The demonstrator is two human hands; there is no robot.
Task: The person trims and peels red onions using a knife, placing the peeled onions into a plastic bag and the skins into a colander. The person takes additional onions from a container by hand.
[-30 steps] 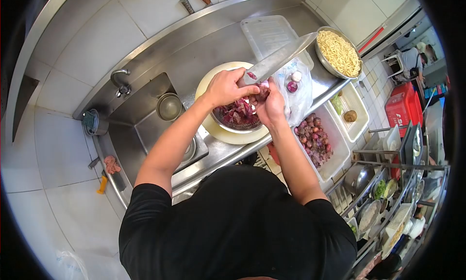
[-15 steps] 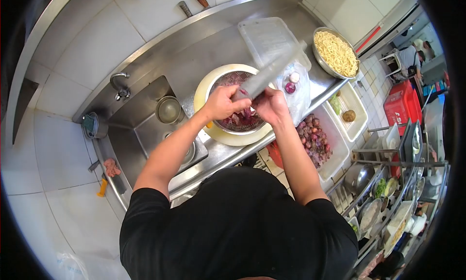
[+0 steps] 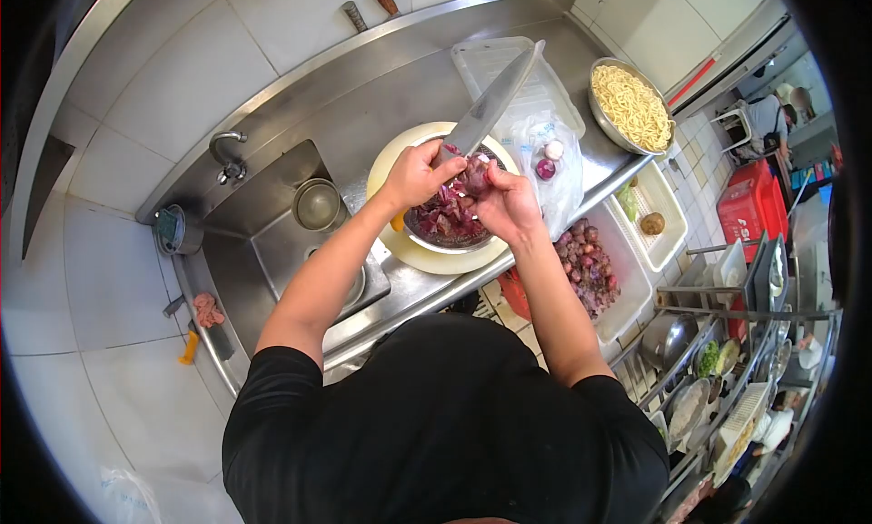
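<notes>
My left hand [image 3: 418, 174] is closed round a large knife [image 3: 489, 108], whose broad blade points up and to the right; a bit of its yellow handle shows below the palm. With bent fingers my right hand [image 3: 510, 206] holds a dark red onion [image 3: 472, 177] near the base of the blade. Beneath both hands is a metal strainer bowl [image 3: 465, 248] with purple-red onion skins [image 3: 445, 222] in it, resting on a round cream board [image 3: 389, 163]. On a plastic bag [image 3: 565, 190] to the right lie a peeled white bulb [image 3: 553, 150] and a purple onion [image 3: 545, 169].
A bowl of noodles [image 3: 630, 104] and a clear plastic lid [image 3: 556, 93] stand on the counter. Below its edge is a tub of red onions [image 3: 586, 265]. To the left is a sink [image 3: 263, 242] with a small bowl [image 3: 317, 204]. Shelves and a person appear at the right.
The knife blade has swung to point more upward. My right hand has shifted slightly, and the onion shows more clearly between my hands.
</notes>
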